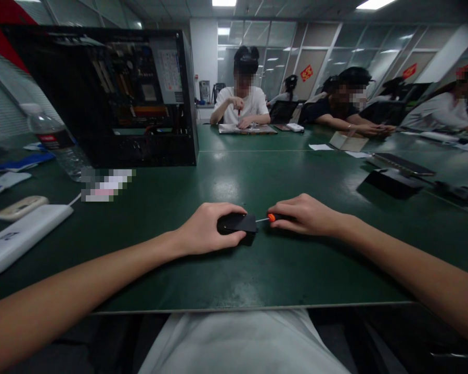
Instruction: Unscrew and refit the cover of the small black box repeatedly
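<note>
Close to the front of the green table, my left hand is wrapped round a small black box-shaped part. Its thumb lies along the near side and its fingers along the far side. My right hand grips a screwdriver by its dark handle, which has an orange collar. The thin metal shaft points left and its tip meets the right end of the black part. Whether the tip sits in a screw cannot be made out.
An open black computer case stands at the back left, with a water bottle beside it. A white power bank lies at the left. Right of centre are a black box and a phone-like slab. Several people sit across the table.
</note>
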Motion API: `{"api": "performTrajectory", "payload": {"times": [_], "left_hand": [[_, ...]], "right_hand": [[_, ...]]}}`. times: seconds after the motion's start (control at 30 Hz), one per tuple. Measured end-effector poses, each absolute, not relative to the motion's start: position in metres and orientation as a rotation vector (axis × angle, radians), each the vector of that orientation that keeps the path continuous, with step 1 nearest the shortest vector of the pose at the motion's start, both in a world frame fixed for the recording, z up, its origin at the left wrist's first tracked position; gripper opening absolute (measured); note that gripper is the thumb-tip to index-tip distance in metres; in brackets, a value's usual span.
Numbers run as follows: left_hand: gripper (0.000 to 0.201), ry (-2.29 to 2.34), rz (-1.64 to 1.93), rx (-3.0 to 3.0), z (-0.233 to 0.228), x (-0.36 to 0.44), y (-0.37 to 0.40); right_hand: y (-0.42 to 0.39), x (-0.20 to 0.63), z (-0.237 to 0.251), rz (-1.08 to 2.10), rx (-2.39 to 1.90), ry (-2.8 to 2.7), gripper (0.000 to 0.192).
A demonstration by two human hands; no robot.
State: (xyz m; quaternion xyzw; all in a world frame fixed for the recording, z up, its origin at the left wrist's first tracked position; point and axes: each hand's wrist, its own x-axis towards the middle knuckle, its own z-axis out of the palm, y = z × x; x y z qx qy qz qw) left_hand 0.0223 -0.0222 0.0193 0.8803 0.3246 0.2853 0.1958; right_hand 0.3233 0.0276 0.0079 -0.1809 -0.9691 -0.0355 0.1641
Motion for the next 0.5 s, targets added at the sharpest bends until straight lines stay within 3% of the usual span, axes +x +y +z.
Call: {"api": "performTrajectory", "payload": {"times": [0.17, 0.5], "left_hand": [[0.041, 0.961, 0.726, 2.435, 0.023, 0.017, -0.017], [0.046, 0.888, 0.782, 2.412, 0.018, 0.013, -0.014]], "right_hand": [[0.007, 0.309, 0.012, -0.263, -0.593, -2.650, 0.026], [0.015, 0.307, 0.007, 0.109, -0.578, -2.632, 0.025]]}}
